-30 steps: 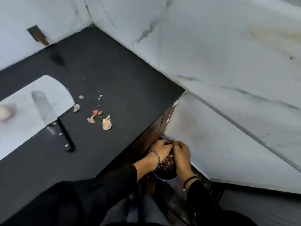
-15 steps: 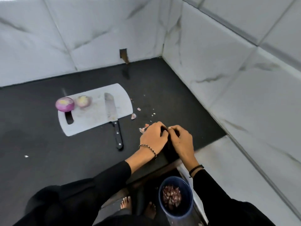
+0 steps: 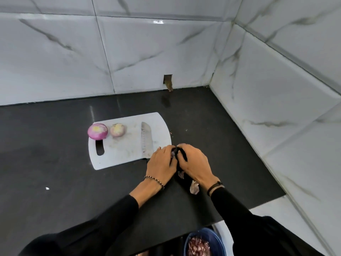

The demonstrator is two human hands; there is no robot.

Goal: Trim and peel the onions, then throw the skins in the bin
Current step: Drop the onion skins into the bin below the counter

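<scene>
Two peeled onions, a purple one [image 3: 97, 131] and a paler one [image 3: 118, 129], sit at the left end of the white cutting board [image 3: 121, 154]. My left hand [image 3: 161, 164] and my right hand [image 3: 194, 163] meet on the black counter just off the board's near right corner. Their fingers curl together round loose onion skins [image 3: 173, 154], which are mostly hidden between them. Two more skin pieces [image 3: 194, 187] lie under my right wrist. The blue bin [image 3: 215, 239], holding purple skins, stands below the counter's front edge.
A cleaver lies on the board, its blade [image 3: 146, 139] pointing at the back wall and its handle hidden under my left hand. Marble-tiled walls close the counter [image 3: 55, 182] at the back and right. A small white scrap [image 3: 47, 188] lies to the left.
My hands have come up from the bin onto the counter and moved toward the board's corner, closing over the loose skins. The view has swung from the bin back to the counter.
</scene>
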